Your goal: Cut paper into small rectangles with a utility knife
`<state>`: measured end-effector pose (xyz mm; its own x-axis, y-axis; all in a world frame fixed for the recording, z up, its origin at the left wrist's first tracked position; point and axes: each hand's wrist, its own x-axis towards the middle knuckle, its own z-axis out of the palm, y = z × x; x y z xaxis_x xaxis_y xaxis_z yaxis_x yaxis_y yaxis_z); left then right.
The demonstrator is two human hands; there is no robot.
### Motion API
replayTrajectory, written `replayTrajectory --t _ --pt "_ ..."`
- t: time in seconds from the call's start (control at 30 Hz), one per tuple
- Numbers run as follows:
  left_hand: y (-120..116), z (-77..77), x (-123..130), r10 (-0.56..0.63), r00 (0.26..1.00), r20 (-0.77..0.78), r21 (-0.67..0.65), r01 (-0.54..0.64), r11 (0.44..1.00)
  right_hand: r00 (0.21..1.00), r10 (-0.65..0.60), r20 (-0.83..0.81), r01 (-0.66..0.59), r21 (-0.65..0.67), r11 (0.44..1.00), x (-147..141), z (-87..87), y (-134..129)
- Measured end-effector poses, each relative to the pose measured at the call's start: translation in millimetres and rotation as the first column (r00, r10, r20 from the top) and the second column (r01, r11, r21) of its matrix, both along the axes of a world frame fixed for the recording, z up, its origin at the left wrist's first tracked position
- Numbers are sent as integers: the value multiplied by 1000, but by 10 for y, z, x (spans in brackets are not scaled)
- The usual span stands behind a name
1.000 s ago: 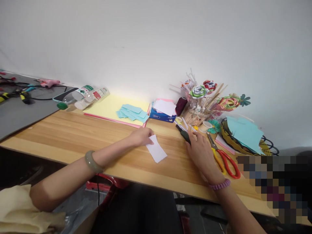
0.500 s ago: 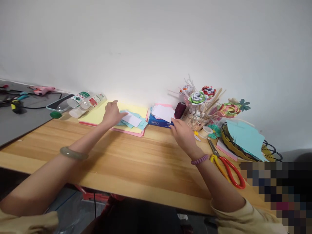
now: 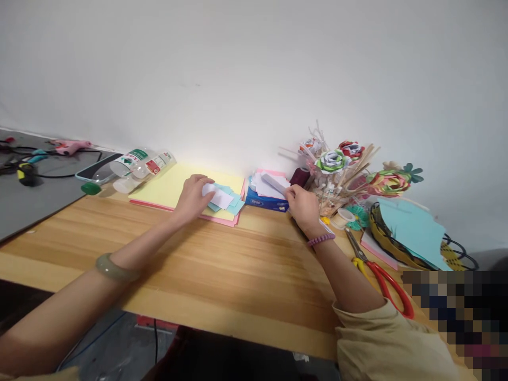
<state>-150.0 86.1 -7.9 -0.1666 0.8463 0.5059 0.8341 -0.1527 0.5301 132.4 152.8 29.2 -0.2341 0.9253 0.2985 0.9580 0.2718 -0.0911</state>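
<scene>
My left hand (image 3: 193, 197) is at the left end of a small white paper slip (image 3: 221, 198), its thumb and fingers closing around that end. Several light-blue paper slips (image 3: 235, 203) lie under it, on a stack of large yellow sheets (image 3: 159, 186) with pink sheets below. My right hand (image 3: 304, 205) pinches the end of a narrow white paper piece (image 3: 274, 183), raised at a slant over a pile of white slips (image 3: 262, 185). That pile rests on a blue box (image 3: 262, 201). The tips of my right fingers are partly hidden.
Paper flowers (image 3: 332, 161) and thin sticks stand behind my right hand, beside a dark thread spool (image 3: 300, 177). Scissors (image 3: 383, 280) and a basket (image 3: 381, 233) with blue paper (image 3: 413, 227) lie right. Plastic bottles (image 3: 138, 166) and a phone (image 3: 95, 168) lie left.
My left fingers have come down from above the sheets to the white slip. My right hand has lifted one white paper piece from the pile. The view has shifted slightly.
</scene>
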Motion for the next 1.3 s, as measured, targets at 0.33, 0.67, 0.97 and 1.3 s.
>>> replayTrajectory --t 0.33,0.67,0.97,1.3 --pt "-485 106 729 -288 955 -66 126 294 947 924 308 -225 -279 152 948 94 72 -362" --pt "-982 -169 978 -627 770 -118 -185 604 775 798 559 -223 -576 -10 818 481 -389 -1613" --pt "-1016 -78 1078 -446 878 174 -279 479 833 864 211 -457 -315 -164 935 481 -390 -1593" --pt "-806 -100 1076 -254 943 213 -433 324 841 832 -26 -554 -190 -330 925 370 -458 -1412"
